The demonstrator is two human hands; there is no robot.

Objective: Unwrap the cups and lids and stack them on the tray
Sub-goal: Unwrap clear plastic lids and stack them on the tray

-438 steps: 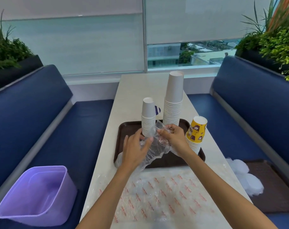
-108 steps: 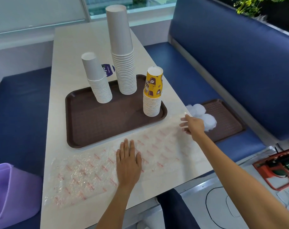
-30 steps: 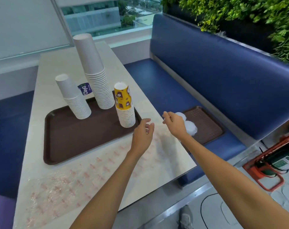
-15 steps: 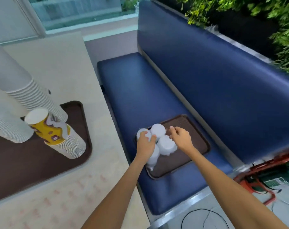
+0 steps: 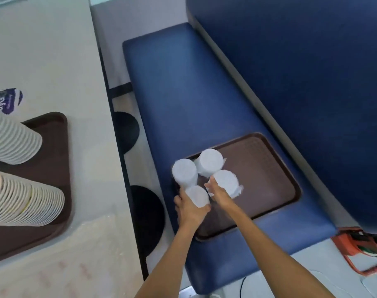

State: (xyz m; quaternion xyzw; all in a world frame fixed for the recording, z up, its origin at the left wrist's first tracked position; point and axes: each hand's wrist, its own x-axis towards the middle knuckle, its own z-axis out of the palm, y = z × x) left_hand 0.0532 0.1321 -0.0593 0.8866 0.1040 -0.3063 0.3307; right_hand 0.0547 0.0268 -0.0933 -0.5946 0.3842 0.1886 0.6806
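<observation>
Fetching lids: left hand (image 5: 189, 208) grasps nearest white plastic-wrapped lid stack (image 5: 197, 195) on brown plastic tray (image 5: 269, 179), centre frame; right hand (image 5: 218, 193) touches neighbouring stack (image 5: 226, 180), grip unclear. Next likely: lift to table (image 5: 43, 50), unwrap.

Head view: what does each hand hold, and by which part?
The left hand grips the nearest lid stack round its side. The right hand touches the side of the second stack; whether it grips cannot be told.

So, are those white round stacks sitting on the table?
No, the four white lid stacks are on the brown tray on the blue bench, beside the table.
</observation>
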